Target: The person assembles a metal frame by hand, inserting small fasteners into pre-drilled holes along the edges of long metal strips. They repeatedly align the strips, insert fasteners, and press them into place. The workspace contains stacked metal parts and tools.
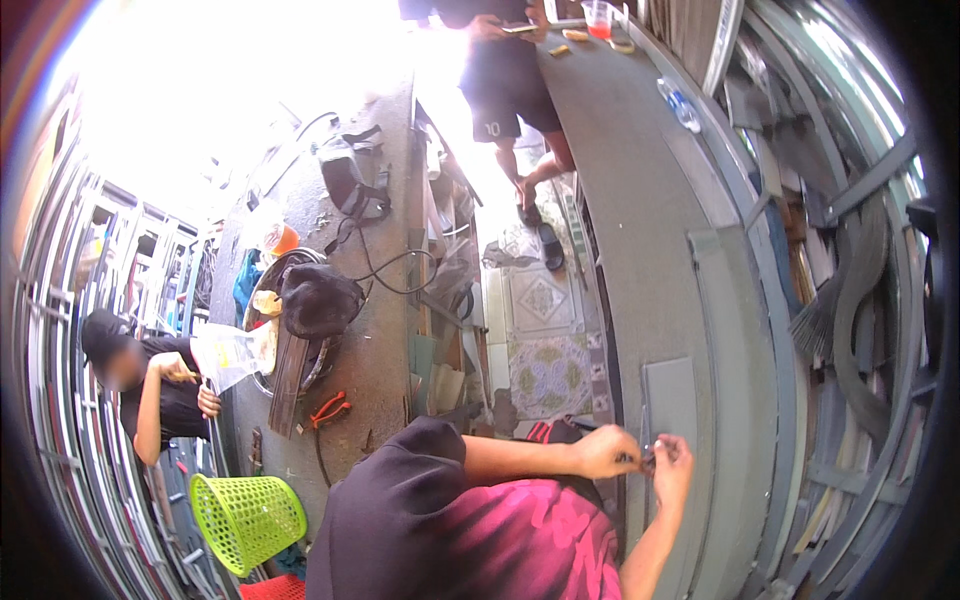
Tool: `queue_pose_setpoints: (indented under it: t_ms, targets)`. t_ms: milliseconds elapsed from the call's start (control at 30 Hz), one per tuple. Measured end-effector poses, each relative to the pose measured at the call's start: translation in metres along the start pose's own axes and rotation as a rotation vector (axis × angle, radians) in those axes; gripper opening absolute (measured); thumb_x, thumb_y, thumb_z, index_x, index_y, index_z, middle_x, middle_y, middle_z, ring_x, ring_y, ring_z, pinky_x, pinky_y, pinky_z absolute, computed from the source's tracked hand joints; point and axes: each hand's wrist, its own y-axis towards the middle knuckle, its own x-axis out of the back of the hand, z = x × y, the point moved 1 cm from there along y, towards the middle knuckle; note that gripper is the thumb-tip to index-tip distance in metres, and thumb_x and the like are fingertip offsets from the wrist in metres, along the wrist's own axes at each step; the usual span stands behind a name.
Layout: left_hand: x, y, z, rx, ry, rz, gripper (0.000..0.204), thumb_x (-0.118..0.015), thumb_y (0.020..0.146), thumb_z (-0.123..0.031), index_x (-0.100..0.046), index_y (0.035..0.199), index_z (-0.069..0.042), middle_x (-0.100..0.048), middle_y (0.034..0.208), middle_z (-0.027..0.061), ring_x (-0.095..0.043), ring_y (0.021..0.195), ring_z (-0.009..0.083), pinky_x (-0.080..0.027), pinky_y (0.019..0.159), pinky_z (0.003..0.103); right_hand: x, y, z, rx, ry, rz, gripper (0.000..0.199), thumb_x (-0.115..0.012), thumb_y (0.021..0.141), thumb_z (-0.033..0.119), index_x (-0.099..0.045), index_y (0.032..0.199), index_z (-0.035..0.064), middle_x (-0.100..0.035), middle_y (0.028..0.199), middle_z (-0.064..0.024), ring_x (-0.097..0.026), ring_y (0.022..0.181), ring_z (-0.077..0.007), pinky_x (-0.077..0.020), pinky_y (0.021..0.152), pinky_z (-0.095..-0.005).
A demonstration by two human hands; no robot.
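Observation:
My two hands meet above the grey bench on the right, close to my body. My left hand (608,453) is closed, with small dark bits showing between its fingers. Right beside it, my right hand (673,468) pinches with thumb and fingers bent. Between the fingertips is a small dark piece (648,460), too small to name and mostly hidden. Under and beyond the hands lies a flat grey panel (670,395) on the grey bench (640,200).
At left, a cluttered table (385,300) bears orange-handled pliers (330,409), a black cap-like item (322,300) and a strapped bag (350,175). A green basket (248,522) stands nearer. One person sits at left with a plastic bag (228,355); another stands ahead holding a phone (519,29).

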Motion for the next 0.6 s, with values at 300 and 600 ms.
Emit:
queue_pose_setpoints:
  t_ms: [300, 600]
  targets:
    - [-0.002, -0.004, -0.017, 0.065, -0.13, 0.142, 0.013, -0.087, 0.091, -0.013, -0.085, 0.099, -0.003, -0.077, 0.086, 0.0126, -0.074, 0.072, 0.0276, -0.057, 0.066, 0.041, 0.0, -0.02, 0.004, -0.156, 0.0, 0.141, 0.03, -0.069, 0.114, 0.024, -0.065, 0.135, 0.0029, -0.079, 0.107, -0.0145, -0.078, 0.08, -0.0238, -0.0663, 0.056, -0.0417]
    - [0.0, 0.002, -0.036, 0.066, -0.202, 0.298, 0.017, -0.089, 0.093, -0.017, -0.086, 0.101, -0.002, -0.082, 0.094, 0.0153, -0.078, 0.081, 0.0273, -0.062, 0.078, 0.039, 0.007, -0.04, -0.006, 0.015, -0.177, 0.043, 0.046, -0.084, 0.102, 0.031, -0.075, 0.133, -0.0011, -0.082, 0.121, -0.022, -0.08, 0.111, -0.0317, -0.0623, 0.101, -0.0442]
